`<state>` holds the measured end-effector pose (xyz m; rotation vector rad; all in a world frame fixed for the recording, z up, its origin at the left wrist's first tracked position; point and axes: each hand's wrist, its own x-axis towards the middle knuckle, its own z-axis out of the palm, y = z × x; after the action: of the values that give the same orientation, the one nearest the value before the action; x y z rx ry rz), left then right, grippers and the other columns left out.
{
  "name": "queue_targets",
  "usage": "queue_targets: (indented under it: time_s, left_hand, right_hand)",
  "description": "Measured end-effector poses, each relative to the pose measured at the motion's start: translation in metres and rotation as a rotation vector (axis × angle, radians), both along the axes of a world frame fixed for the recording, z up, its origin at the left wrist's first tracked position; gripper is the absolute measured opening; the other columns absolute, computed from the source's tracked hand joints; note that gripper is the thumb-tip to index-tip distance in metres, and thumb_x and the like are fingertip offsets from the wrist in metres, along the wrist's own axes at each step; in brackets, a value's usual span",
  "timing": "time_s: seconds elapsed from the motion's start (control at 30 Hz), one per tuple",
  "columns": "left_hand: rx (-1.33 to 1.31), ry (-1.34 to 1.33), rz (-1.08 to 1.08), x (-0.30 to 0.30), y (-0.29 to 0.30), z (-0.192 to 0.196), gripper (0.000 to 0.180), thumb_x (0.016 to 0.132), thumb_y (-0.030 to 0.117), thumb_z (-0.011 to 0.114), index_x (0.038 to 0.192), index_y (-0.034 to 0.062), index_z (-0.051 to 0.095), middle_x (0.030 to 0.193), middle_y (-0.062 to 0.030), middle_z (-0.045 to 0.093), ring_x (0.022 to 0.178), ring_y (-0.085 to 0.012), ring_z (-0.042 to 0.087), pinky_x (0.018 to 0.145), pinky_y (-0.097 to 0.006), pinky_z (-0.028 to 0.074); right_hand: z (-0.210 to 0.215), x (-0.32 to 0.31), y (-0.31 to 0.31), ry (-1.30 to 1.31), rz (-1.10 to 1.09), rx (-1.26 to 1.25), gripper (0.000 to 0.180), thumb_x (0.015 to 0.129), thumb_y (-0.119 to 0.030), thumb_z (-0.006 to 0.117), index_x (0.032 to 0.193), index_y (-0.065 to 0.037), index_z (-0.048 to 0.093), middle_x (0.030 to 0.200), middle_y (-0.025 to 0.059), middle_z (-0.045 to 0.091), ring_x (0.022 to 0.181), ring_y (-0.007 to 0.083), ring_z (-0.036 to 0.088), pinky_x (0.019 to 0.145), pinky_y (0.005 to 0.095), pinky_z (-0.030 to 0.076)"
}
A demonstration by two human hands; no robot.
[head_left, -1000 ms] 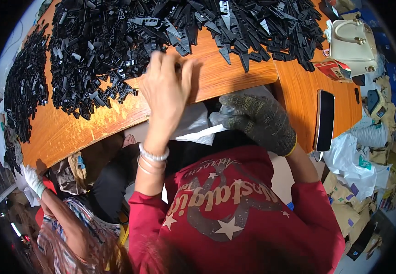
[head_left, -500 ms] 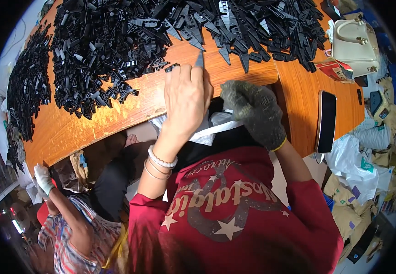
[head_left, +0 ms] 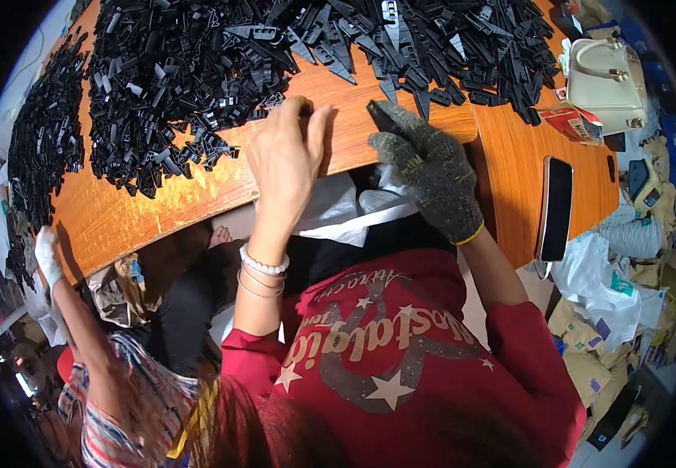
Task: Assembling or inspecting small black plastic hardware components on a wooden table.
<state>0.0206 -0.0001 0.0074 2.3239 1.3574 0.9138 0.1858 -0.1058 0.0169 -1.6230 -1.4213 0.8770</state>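
My left hand [head_left: 285, 156] is bare, with bracelets at the wrist. Its fingers curl down over the table edge beside a heap of small black plastic clips [head_left: 174, 78]; whatever lies under the fingertips is hidden. My right hand [head_left: 431, 168], in a dark grey knitted glove, is closed on a black plastic wedge piece [head_left: 383, 117] that sticks up past the thumb and fingers. Beyond that hand lies a heap of long black tapered wedges [head_left: 431, 54]. Between my hands, a white plastic bag [head_left: 338, 210] hangs below the table edge at my lap.
The wooden table [head_left: 158, 222] carries another strip of black parts [head_left: 49, 132] at far left. On the right lie a phone [head_left: 556, 209], a red packet [head_left: 576, 123] and a cream handbag [head_left: 607, 82]. A co-worker's gloved hand [head_left: 47, 253] touches the left table edge.
My hands have moved apart, the left one leftward. A wedge that pointed out beside my left fingers is gone from there; a wedge piece now shows in my right hand. The co-worker's hand shifted away.
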Motion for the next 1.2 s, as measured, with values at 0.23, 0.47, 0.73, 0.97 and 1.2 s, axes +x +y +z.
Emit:
queue_targets:
  time_s: [0.23, 0.47, 0.73, 0.97, 1.2]
  left_hand:
    - [-0.113, -0.209, -0.399, 0.000, -0.007, 0.003, 0.012, 0.081, -0.001, 0.063, 0.091, 0.0020, 0.059, 0.089, -0.0168, 0.058, 0.080, -0.0350, 0.062, 0.067, -0.041, 0.049]
    - [-0.387, -0.238, -0.418, -0.012, -0.006, 0.004, 0.015, 0.078, -0.005, 0.065, 0.092, -0.0037, 0.061, 0.088, -0.0142, 0.056, 0.073, -0.0302, 0.059, 0.068, -0.035, 0.047]
    - [-0.404, -0.304, -0.439, -0.012, -0.010, 0.005, 0.012, 0.079, -0.006, 0.062, 0.091, -0.0059, 0.061, 0.089, -0.0159, 0.057, 0.076, -0.0334, 0.060, 0.071, -0.037, 0.048]
    - [-0.326, -0.246, -0.495, -0.015, -0.007, 0.003, 0.012, 0.078, -0.007, 0.060, 0.089, -0.0063, 0.055, 0.089, -0.0184, 0.053, 0.081, -0.0402, 0.057, 0.073, -0.042, 0.047]
    - [-0.304, -0.299, -0.543, -0.014, -0.004, 0.000, 0.015, 0.072, -0.009, 0.058, 0.086, -0.0062, 0.051, 0.088, -0.0201, 0.051, 0.082, -0.0422, 0.055, 0.072, -0.045, 0.045]
  right_hand:
    - [0.013, 0.002, 0.002, 0.002, -0.102, 0.061, 0.034, 0.087, -0.020, 0.067, 0.116, -0.004, 0.063, 0.114, 0.0152, 0.064, 0.102, 0.0302, 0.063, 0.088, 0.0396, 0.050]
    - [0.017, 0.021, 0.017, -0.514, 0.158, 0.201, 0.028, 0.083, -0.021, 0.072, 0.108, -0.009, 0.069, 0.093, 0.0112, 0.069, 0.087, 0.0273, 0.066, 0.076, 0.0358, 0.052]
    - [0.018, 0.015, 0.029, -0.835, 0.361, 0.185, 0.025, 0.085, -0.024, 0.061, 0.105, -0.010, 0.066, 0.099, 0.0101, 0.065, 0.089, 0.0270, 0.063, 0.078, 0.0417, 0.049]
    - [0.034, 0.003, 0.044, -0.845, 0.566, 0.328, 0.023, 0.083, -0.021, 0.064, 0.101, -0.007, 0.064, 0.096, 0.0059, 0.063, 0.084, 0.0236, 0.062, 0.075, 0.0403, 0.048]
    - [0.026, -0.002, 0.052, -0.671, 0.631, 0.382, 0.019, 0.084, -0.025, 0.055, 0.091, -0.009, 0.062, 0.083, 0.0109, 0.064, 0.073, 0.0268, 0.063, 0.065, 0.0428, 0.049]
